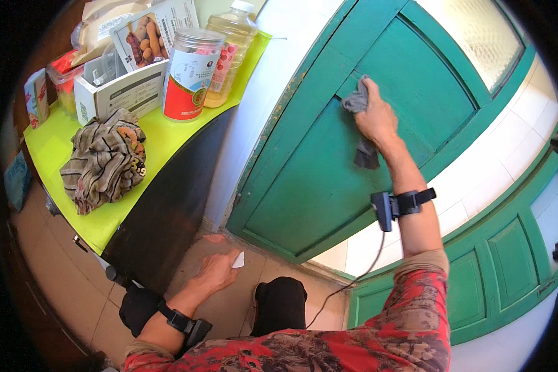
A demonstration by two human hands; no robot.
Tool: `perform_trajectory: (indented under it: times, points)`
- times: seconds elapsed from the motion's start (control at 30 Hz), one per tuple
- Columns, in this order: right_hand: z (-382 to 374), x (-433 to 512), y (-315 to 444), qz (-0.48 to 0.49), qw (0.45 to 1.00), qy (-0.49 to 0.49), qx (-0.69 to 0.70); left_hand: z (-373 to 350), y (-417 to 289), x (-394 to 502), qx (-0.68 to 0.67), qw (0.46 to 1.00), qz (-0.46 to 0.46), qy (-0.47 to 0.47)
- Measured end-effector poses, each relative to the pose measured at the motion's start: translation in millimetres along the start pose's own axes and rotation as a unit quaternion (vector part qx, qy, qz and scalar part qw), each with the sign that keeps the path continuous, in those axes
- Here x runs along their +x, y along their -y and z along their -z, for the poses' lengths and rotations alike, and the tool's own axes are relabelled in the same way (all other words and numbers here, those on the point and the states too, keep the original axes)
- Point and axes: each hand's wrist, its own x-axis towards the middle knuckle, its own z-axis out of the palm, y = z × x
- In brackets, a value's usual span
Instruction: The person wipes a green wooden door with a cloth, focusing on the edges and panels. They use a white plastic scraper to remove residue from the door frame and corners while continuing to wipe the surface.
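Note:
A grey cloth (355,100) is bunched in my right hand (377,118), which presses it against a green wooden door (316,162) near the crossing of its frame and panels. The cloth's lower end hangs below my palm, against the door. Lower down on the left, my left hand (218,272) is closed around a small white flat object (238,260), whose edge shows past the fingers; what it is, I cannot tell. That hand is held above the tiled floor, in front of the dark side of a table. Each forearm wears a black strap with a small device.
On the lime-green tabletop (42,149) at the left lie a crumpled striped cloth (104,162), a clear-lidded canister (190,76), a bottle of yellowish liquid (232,37) and an open white box (130,90). A cable (335,293) hangs from my right forearm. Another green door (488,274) is at the lower right.

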Motion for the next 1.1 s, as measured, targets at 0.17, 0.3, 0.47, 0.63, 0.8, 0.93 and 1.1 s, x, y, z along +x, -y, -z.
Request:
perform_trajectory:
  times: [0.17,0.3,0.47,0.63,0.8,0.93,1.1]
  points:
    - [-46,15,33,-0.007,0.958,-0.133,0.255,-1,-2,-3,-0.014,1.000,-0.012,0.020]
    - [-40,15,41,-0.068,0.969,-0.087,0.220,-8,-5,3,-0.007,0.999,-0.021,0.024]
    - [2,10,16,0.094,0.992,-0.022,-0.082,-21,1,17,-0.009,0.999,-0.027,-0.016]
    - [18,-10,-29,0.074,0.991,-0.009,-0.111,-28,21,18,-0.007,0.994,-0.047,-0.096]
    - [37,-60,-103,-0.051,0.992,-0.001,-0.117,-42,32,20,0.023,0.998,-0.044,-0.044]
    - [61,-87,-152,-0.120,0.977,0.000,-0.175,-51,31,26,0.029,0.996,-0.064,-0.047]
    - [58,-87,-166,-0.048,0.967,-0.002,-0.252,-46,25,25,0.036,0.986,-0.128,-0.104]
